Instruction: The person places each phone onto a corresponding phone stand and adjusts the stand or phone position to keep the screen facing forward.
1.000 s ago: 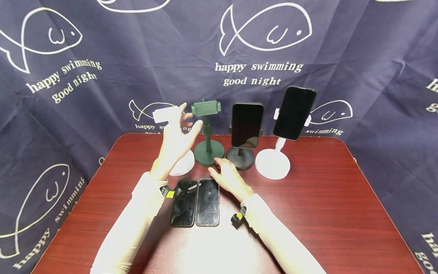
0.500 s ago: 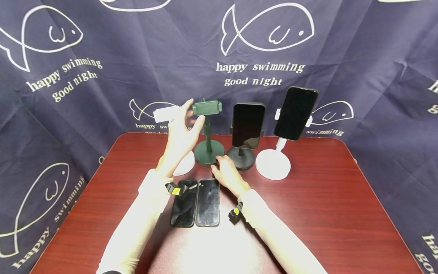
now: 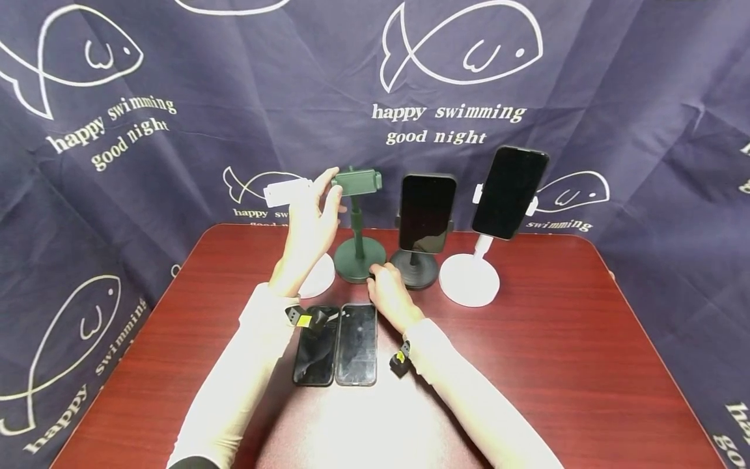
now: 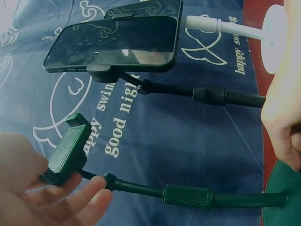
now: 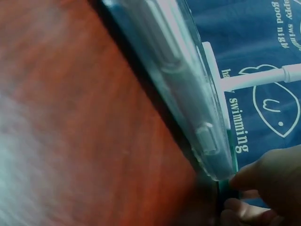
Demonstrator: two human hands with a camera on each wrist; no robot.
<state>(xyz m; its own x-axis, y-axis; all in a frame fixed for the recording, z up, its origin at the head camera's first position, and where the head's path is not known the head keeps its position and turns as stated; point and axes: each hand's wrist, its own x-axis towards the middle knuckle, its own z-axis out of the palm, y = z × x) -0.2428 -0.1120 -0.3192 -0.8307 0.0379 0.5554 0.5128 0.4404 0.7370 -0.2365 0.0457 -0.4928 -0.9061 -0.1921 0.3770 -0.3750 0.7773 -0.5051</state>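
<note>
A green phone stand (image 3: pixel 358 183) with a round base stands on the table. My left hand (image 3: pixel 309 231) holds the left end of its clamp, index finger at the top and thumb in front. In the left wrist view, fingers of that hand (image 4: pixel 70 207) lie beside the green clamp (image 4: pixel 70 148), which tilts on its thin neck. My right hand (image 3: pixel 391 293) pinches the front rim of the green base. In the right wrist view, the right hand's thumb and fingers (image 5: pixel 263 188) meet at that rim, close past the end of a phone in a clear case (image 5: pixel 188 94).
Left of the green stand is a white phone stand (image 3: pixel 316 277), partly behind my left arm. To the right are a black stand (image 3: pixel 417 273) and another white stand (image 3: pixel 469 286), each bearing a phone. Two phones (image 3: pixel 356 345) lie side by side in front.
My left hand has moved right, from beside the white stand's clamp to the green clamp, and its fingers have closed on it. My right hand's fingers have drawn in at the green base.
</note>
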